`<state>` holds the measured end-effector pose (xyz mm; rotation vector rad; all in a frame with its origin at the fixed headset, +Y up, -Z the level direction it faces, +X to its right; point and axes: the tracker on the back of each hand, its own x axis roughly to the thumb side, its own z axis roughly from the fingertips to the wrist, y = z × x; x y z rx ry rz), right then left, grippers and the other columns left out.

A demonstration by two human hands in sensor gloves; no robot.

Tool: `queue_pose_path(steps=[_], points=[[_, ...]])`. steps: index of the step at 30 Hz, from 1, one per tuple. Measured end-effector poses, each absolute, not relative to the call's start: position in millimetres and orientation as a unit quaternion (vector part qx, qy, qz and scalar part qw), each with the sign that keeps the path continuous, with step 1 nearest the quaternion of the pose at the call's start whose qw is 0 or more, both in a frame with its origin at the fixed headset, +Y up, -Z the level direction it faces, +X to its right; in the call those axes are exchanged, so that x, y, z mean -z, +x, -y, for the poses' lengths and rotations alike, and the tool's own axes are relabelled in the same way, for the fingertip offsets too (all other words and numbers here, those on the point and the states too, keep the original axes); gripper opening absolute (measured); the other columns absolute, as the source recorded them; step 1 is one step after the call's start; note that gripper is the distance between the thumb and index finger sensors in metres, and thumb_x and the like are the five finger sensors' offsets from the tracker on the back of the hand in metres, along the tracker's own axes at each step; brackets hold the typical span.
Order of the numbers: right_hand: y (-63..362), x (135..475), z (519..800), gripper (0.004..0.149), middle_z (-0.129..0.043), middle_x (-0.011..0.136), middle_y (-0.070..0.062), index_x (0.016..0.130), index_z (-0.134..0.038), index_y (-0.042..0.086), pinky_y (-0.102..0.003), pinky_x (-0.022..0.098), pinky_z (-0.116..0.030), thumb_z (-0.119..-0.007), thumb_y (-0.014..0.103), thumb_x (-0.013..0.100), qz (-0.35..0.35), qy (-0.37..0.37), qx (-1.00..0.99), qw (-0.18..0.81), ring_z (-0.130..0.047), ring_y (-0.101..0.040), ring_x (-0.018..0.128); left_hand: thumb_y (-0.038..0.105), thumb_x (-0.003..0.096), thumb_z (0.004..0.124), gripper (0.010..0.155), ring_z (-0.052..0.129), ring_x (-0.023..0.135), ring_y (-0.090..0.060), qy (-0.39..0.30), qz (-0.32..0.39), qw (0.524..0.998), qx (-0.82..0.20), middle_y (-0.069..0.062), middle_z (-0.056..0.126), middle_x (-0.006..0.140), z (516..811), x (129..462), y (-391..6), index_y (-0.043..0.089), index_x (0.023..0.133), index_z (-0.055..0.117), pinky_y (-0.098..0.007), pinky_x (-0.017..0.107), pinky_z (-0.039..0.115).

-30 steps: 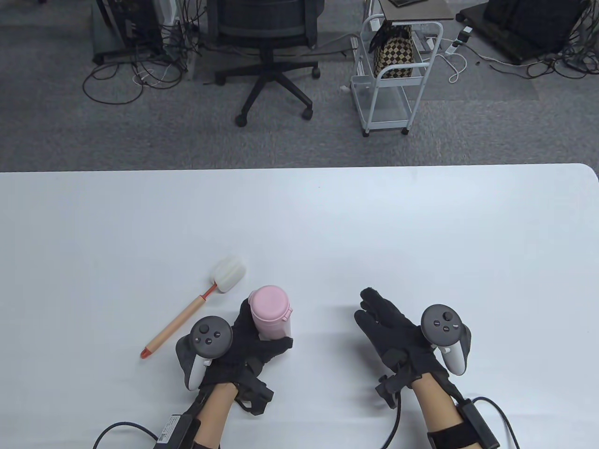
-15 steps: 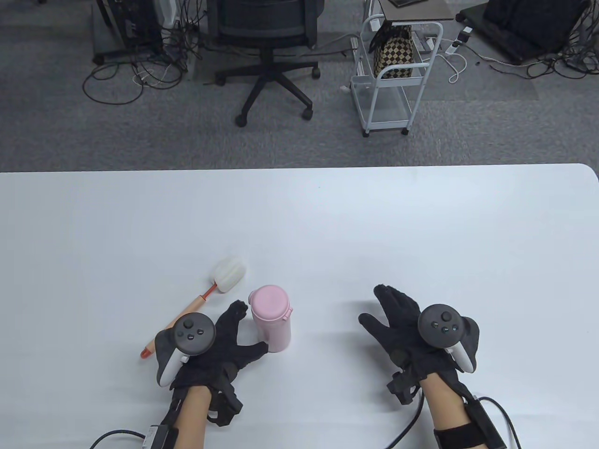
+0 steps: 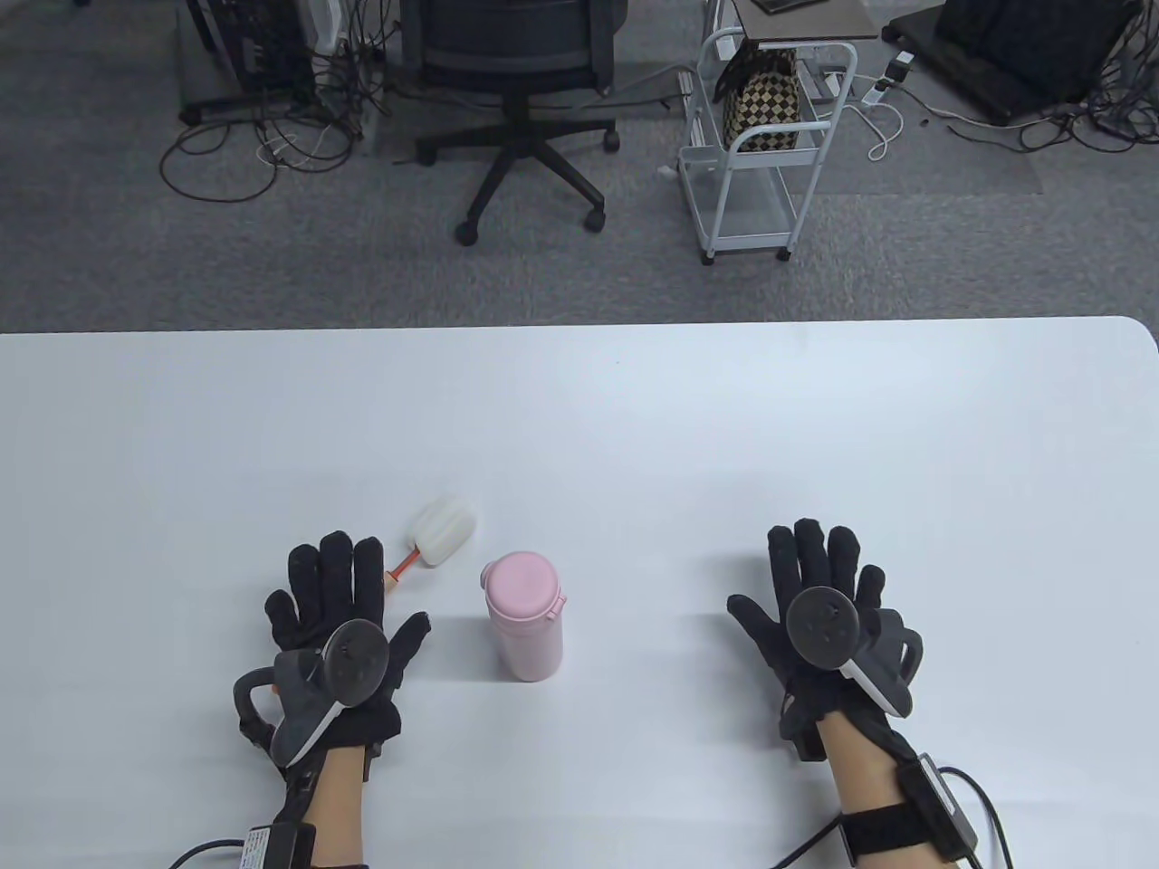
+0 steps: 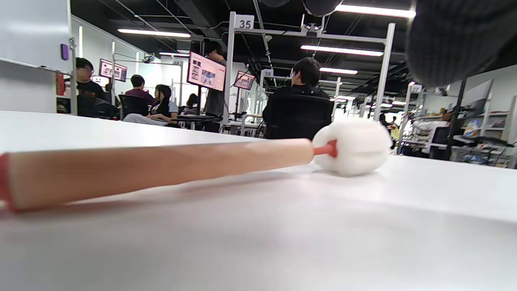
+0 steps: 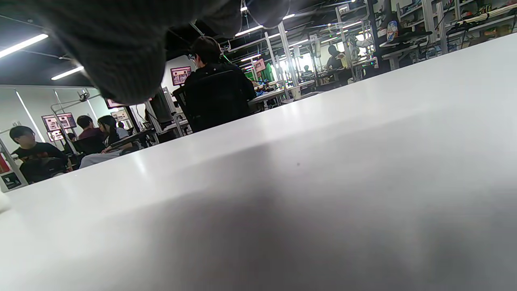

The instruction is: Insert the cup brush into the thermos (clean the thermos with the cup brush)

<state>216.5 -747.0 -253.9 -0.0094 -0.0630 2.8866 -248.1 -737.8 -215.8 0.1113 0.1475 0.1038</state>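
A pink thermos [image 3: 525,615] with its lid on stands upright on the white table [image 3: 634,425], free of both hands. The cup brush lies flat to its left: white sponge head [image 3: 442,529], wooden handle mostly hidden under my left hand [image 3: 340,606]. The left wrist view shows the handle [image 4: 161,165] and sponge head [image 4: 349,145] lying on the table just below the palm. My left hand is spread flat, fingers open, above the handle. My right hand [image 3: 819,597] is spread flat and empty to the right of the thermos.
Beyond the table's far edge are an office chair [image 3: 521,109] and a white cart [image 3: 770,145] on the carpet. The right wrist view shows only bare table surface [image 5: 323,182] under the palm.
My left hand let go of the thermos, moved left and opened flat over the brush handle. My right hand turned palm down and spread its fingers. The thermos stayed in place.
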Motion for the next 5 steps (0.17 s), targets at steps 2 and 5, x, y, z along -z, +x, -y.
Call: queue_pose_path(steps=[2,5], points=[[215.9,254.5,749.0,0.085,-0.025,0.124,-0.011,0.117,-0.033,0.025,-0.068,0.071,-0.024,-0.075,0.064,0.055,0.016,0.000,-0.991,0.129,-0.016,-0.045,0.112,0.070,0.0507,0.080,0.091,0.010,0.118,-0.028,0.045,-0.076,0.994,-0.058,0.007,0.018,0.128,741.0,216.4,-250.3,0.038,0.117,0.027,-0.061,0.078,0.024],[215.0,254.9,750.2,0.085,-0.026,0.124,-0.012,0.117,-0.033,0.024,-0.069,0.071,-0.025,-0.075,0.065,0.054,0.011,0.001,-0.992,0.126,-0.017,-0.045,0.112,0.069,0.0506,0.080,0.091,0.011,0.118,-0.028,0.039,-0.079,0.994,-0.062,0.006,0.019,0.128,742.7,216.8,-251.4,0.037,0.118,0.028,-0.061,0.078,0.025]])
